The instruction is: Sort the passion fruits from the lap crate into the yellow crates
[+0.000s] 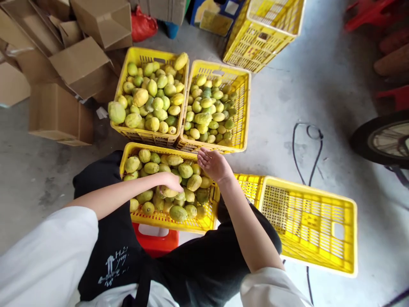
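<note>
A yellow crate [166, 220] of green-yellow fruits sits between my knees. My left hand [171, 182] reaches into it, fingers curled over one yellow fruit [168, 192] in the pile. My right hand [213, 164] hovers above the crate's far right corner, palm up, fingers spread, nothing in it. Beyond stand two more yellow crates: a heaped left crate [131, 53] and a right crate [242, 106] partly filled with smaller fruits.
An empty yellow crate [347, 238] lies on the floor at my right. Another yellow crate [255, 42] leans at the back. Cardboard boxes [79, 64] pile at the left. A black cable [315, 162] and a wheel [380, 138] are on the right. A red stool [156, 242] is under me.
</note>
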The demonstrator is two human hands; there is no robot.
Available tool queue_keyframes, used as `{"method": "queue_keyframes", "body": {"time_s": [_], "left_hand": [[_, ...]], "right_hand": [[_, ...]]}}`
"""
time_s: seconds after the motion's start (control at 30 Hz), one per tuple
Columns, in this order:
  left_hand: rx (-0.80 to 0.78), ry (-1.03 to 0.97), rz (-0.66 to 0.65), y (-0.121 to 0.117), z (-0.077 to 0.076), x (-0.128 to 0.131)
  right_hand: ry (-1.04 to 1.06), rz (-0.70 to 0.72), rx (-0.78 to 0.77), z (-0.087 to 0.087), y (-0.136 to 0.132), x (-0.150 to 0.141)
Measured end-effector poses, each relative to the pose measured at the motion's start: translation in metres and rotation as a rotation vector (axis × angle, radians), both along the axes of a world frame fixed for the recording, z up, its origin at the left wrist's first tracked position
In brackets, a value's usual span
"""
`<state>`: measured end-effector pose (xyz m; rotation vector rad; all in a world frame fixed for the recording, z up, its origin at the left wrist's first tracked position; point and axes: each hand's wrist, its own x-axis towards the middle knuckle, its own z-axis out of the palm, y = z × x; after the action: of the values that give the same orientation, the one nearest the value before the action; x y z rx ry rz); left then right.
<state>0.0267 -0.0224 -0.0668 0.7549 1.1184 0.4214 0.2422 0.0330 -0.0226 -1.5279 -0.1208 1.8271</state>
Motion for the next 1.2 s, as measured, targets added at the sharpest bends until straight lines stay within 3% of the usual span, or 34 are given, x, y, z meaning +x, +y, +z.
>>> {"method": "queue_keyframes", "body": {"time_s": [0.13, 0.23, 0.33, 0.47, 0.57, 0.67, 0.77, 0.83, 0.93, 1.1, 1.2], "left_hand": [[-0.095, 0.361, -0.3, 0.004, -0.01, -0.006], [-0.045, 0.405, -0.349, 0.006, -0.015, -0.011], [-0.005, 0.397, -0.308, 0.009, -0.009, -0.009], [-0.041, 0.427, -0.245, 0.022, 0.008, 0.005], [-0.056, 0.145, -0.016, 0.042, 0.025, 0.016], [0.025, -0.093, 0.159, 0.065, 0.045, 0.016], [0.098, -0.163, 0.147, 0.079, 0.061, 0.007], [0.094, -0.096, 0.043, 0.08, 0.064, -0.001], [0.079, 0.191, -0.188, 0.07, 0.057, -0.012], [0.325, 0.747, -0.811, 0.033, 0.039, -0.04], [0.433, 0.969, -1.057, 0.018, 0.034, -0.06]], "right_hand": [[0.043, -0.157, -0.065, 0.002, -0.004, 0.018], [0.063, -0.175, -0.07, -0.001, -0.008, 0.026], [0.086, -0.155, -0.057, -0.002, -0.011, 0.026], [0.143, -0.175, -0.058, 0.003, -0.012, 0.023], [0.145, -0.194, -0.03, 0.006, -0.009, 0.027], [0.117, -0.209, -0.005, 0.007, -0.006, 0.034], [0.101, -0.242, -0.03, 0.007, -0.005, 0.034], [0.097, -0.259, -0.057, 0.006, -0.005, 0.03], [0.083, -0.23, -0.07, -0.001, -0.008, 0.024], [0.015, -0.108, -0.067, -0.028, -0.016, 0.023], [-0.069, -0.033, -0.07, -0.05, -0.024, 0.024]]}}
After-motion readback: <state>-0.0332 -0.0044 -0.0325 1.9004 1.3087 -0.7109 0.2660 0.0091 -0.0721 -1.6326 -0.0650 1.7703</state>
